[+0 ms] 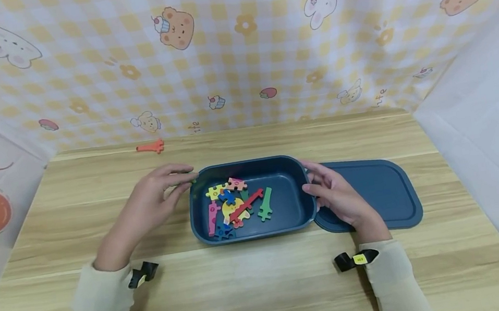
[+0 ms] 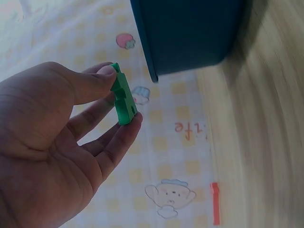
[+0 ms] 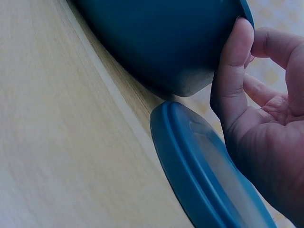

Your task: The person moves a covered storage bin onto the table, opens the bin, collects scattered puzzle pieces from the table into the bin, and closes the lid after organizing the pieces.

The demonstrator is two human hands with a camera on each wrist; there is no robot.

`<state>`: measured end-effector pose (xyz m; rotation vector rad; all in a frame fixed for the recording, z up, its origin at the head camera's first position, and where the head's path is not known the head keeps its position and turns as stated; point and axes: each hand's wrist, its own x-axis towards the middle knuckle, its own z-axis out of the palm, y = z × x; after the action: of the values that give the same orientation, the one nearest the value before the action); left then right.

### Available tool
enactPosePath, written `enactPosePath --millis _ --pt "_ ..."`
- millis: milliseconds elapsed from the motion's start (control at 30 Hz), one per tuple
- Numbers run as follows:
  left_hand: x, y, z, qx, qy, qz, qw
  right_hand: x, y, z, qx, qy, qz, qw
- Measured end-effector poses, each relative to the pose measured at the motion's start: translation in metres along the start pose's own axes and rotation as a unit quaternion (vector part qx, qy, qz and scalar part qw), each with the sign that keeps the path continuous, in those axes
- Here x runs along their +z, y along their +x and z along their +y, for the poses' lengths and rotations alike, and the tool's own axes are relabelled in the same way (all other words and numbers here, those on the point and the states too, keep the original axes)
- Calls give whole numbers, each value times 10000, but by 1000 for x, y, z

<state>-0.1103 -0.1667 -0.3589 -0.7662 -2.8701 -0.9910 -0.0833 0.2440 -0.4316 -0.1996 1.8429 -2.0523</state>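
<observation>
My left hand (image 1: 155, 195) pinches a small green jigsaw piece (image 2: 124, 97) between thumb and fingertips, just outside the left end of a dark blue box (image 1: 288, 230). At the opposite end, my right hand (image 1: 337, 194) grips the box's rim. Inside the box, mostly toward the left, lie several colourful pieces: a long red piece (image 1: 247, 205), a green piece (image 1: 265, 205), a pink piece (image 1: 212, 218) and a yellow piece with a cartoon face (image 1: 233, 209). Some overlap and partly hide one another.
The box's dark blue lid (image 1: 384, 193) lies flat to the right, partly behind my right hand. An orange-red piece (image 1: 151, 147) rests on the wooden table (image 1: 248, 292) near its back edge. A checked cloth (image 1: 237, 62) hangs behind.
</observation>
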Motion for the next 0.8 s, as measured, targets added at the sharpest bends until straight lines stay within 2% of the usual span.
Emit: enactPosePath --millis 800 --pt "18 -1 36 468 31 -257 9986 0 0 -1 -32 87 -42 9999"
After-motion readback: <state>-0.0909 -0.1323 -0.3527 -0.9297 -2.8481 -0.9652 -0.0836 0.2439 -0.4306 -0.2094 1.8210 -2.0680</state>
